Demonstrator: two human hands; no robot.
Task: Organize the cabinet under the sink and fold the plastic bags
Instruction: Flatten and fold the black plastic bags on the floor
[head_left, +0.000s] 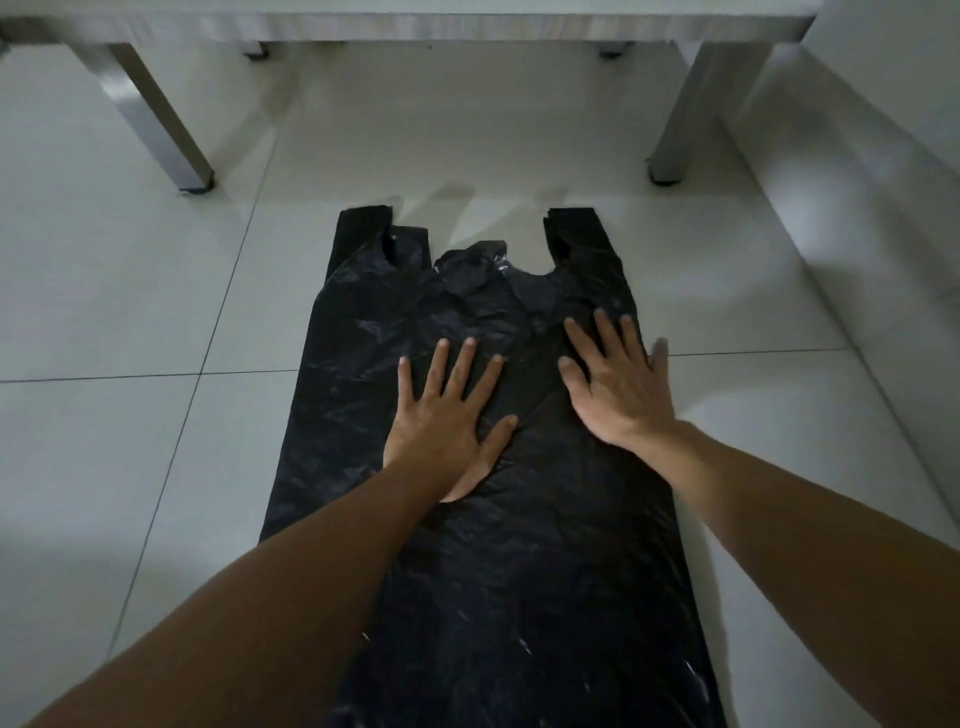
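Your black plastic bag (467, 519) lies spread flat on the floor (130, 441), handles toward twelve o'clock, not yet folded; your left hand (447, 421) and right hand (618, 384) press it with straight, spread fingers, gripping nothing; no cabinet shows

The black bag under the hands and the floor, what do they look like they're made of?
Black bag: thin plastic film, slightly glossy, judging by fine crinkles and small glints. Floor: probably glazed ceramic tile, pale and smooth, with dark grout lines and soft reflections.
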